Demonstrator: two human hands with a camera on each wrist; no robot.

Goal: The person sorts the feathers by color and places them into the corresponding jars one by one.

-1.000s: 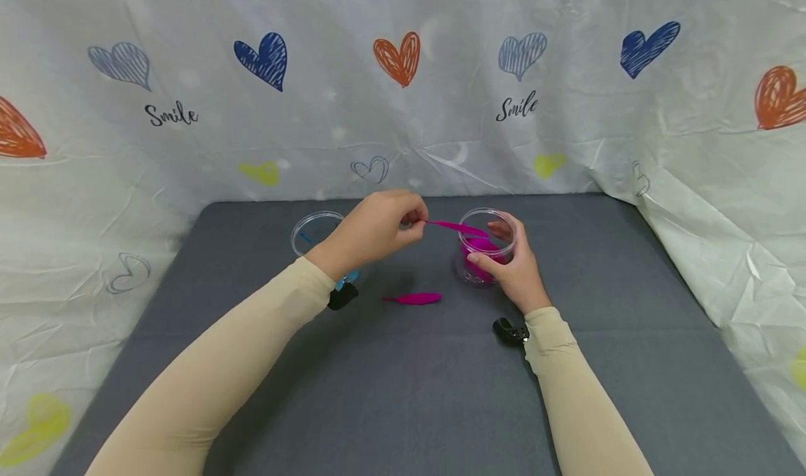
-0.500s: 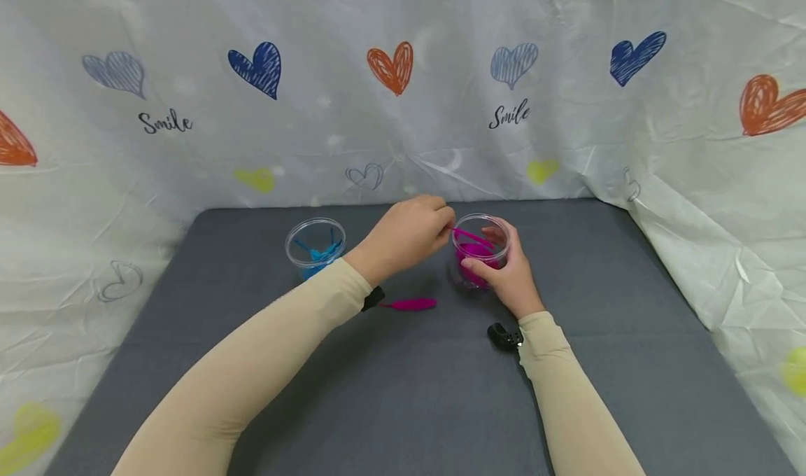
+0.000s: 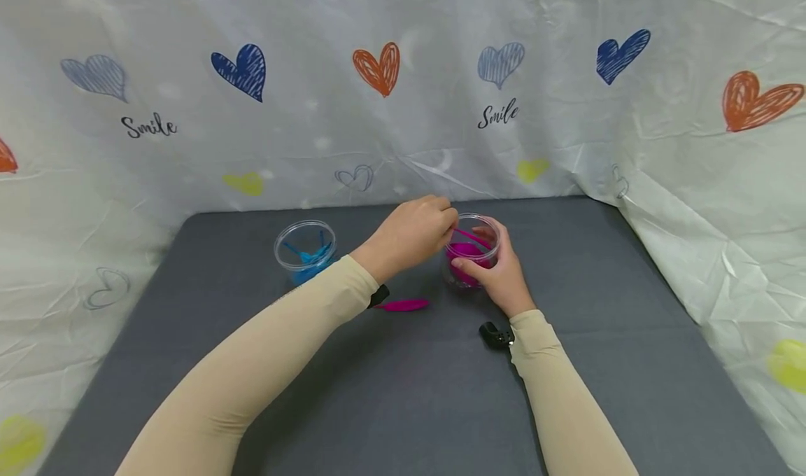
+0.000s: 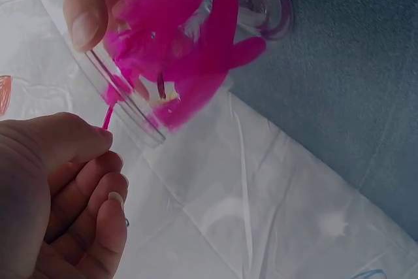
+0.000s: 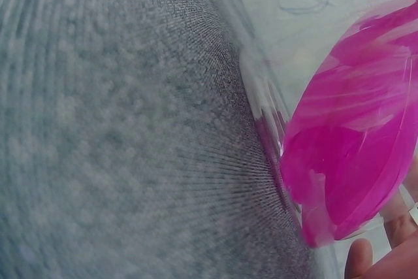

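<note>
My left hand (image 3: 412, 231) pinches the thin quill of a magenta feather (image 3: 469, 236) at the mouth of a clear plastic jar (image 3: 474, 254). The feather's broad part reaches inside the jar. My right hand (image 3: 505, 273) grips that jar around its side, thumb in front. More magenta feathers (image 4: 196, 50) fill the jar in the left wrist view, and their vanes (image 5: 353, 129) press against the wall in the right wrist view. Another magenta feather (image 3: 406, 306) lies on the table, its quill end partly hidden by my left wrist.
A second clear jar (image 3: 278, 246) with blue feathers (image 3: 313, 255) stands on the left, partly behind my left forearm. The grey tabletop (image 3: 403, 399) ends at a white cloth backdrop (image 3: 434, 133) printed with hearts. A black wrist camera (image 3: 495, 334) sits by my right wrist.
My left hand has moved right to the jar's mouth, taking the magenta feather's broad part into it. This uncovered the blue feathers' jar. My right hand keeps its grip.
</note>
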